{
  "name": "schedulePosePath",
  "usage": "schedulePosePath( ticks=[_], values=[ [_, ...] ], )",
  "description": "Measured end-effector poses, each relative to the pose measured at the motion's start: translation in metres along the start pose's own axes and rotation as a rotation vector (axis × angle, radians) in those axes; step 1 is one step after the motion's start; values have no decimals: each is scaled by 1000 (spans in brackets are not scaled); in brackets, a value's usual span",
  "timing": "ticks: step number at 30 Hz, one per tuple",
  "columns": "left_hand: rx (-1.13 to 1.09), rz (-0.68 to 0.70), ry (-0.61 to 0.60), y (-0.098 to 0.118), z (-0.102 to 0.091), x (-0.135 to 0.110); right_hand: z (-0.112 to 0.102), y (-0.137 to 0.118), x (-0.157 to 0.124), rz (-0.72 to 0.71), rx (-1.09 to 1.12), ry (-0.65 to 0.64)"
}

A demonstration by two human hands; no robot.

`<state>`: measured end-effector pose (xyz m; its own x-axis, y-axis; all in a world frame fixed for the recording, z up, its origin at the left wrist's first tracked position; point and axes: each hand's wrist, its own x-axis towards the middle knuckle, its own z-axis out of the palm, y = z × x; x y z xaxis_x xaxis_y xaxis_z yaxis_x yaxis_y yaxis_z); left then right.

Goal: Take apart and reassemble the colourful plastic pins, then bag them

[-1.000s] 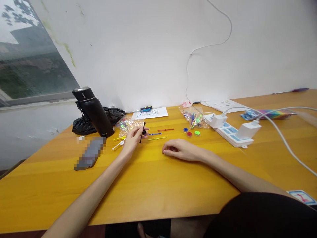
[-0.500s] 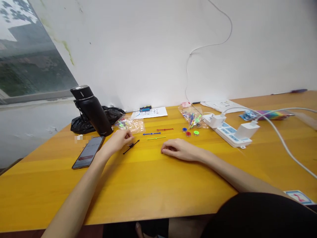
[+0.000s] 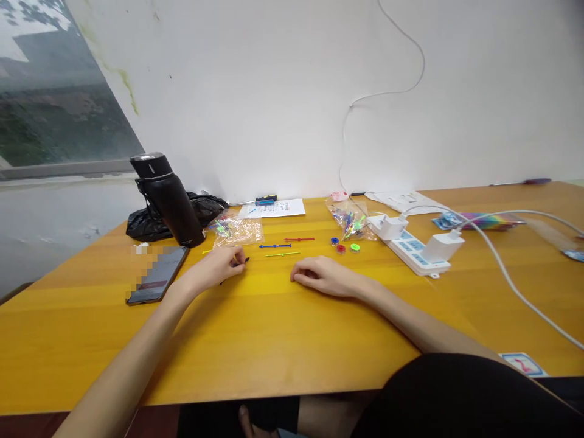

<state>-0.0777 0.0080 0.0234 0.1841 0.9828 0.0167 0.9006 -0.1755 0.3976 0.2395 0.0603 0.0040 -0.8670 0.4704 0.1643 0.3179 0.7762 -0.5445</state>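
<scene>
My left hand [image 3: 227,263] is closed around the middle of a thin black plastic stick with an arrow-like tip [image 3: 247,260], whose other end shows below the fingers. To its right lie a blue stick [image 3: 275,246], a red stick [image 3: 300,239] and a yellow-green stick [image 3: 283,254] of similar shape. A bit of yellow [image 3: 207,251] peeks out behind the left wrist. My right hand [image 3: 322,275] rests on the table with its fingers curled in, and nothing shows in them. Beyond it sit small round pieces: blue [image 3: 334,241], red [image 3: 340,249] and green [image 3: 354,248].
A black bottle [image 3: 171,204] and a phone [image 3: 159,277] are at left. Clear bags of colourful parts [image 3: 239,231] [image 3: 349,220] lie farther back. A white power strip [image 3: 417,258] with plugged chargers and cables stands at right. Papers and screwdrivers lie near the wall.
My left hand has moved onto the black stick and now covers its middle; before, most of the stick showed beside the fingers. My right hand stays in place. The camera view shifts slightly.
</scene>
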Motion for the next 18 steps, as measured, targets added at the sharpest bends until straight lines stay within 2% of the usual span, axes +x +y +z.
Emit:
schedulePosePath(
  ticks=[4, 6, 8, 12, 15, 18],
  values=[
    [-175, -28, 84, -3, -4, -21, 0, 1, 0, -14, 6, 8],
    [-353, -54, 78, -4, -6, -33, 0, 1, -1, -10, 8, 9],
    [-609, -128, 82, -6, -6, -43, 0, 2, -1, 0, 14, 9],
    [-1003, -329, 227, -17, -2, -57, -1, 2, -1, 11, 29, 10],
    [-1083, -343, 256, -23, 1, -61, -2, 1, -1, 13, 39, 13],
    [-971, -319, 240, -23, 2, -65, -3, 0, -1, 20, 51, 15]
  ],
)
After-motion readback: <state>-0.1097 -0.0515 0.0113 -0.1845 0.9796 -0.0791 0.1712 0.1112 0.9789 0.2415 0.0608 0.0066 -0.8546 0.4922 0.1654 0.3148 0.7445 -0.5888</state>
